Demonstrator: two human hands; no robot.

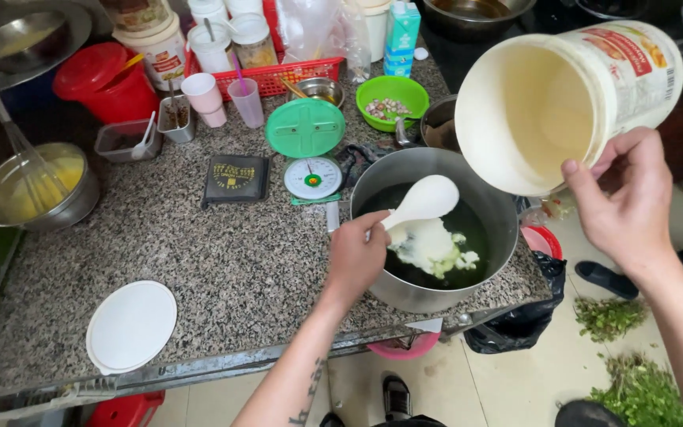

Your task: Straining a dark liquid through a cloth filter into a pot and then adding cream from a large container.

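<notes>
My left hand [355,257] grips the handle of a white plastic spoon [423,201] held over a large metal pot [405,292] at the counter's right edge. The pot holds dark green liquid with a heap of white powder [428,245] in it. My right hand [624,207] holds a big white plastic tub [555,103], tipped on its side with its mouth above the pot. The tub's inside looks pale and nearly bare.
A round white lid [130,326] lies near the granite counter's [223,261] front edge. Behind the pot stand a green kitchen scale [307,146], a green bowl [393,99], cups, jars and a red basket. A bowl with a whisk [37,190] sits at left. Green herbs [610,316] lie on the floor.
</notes>
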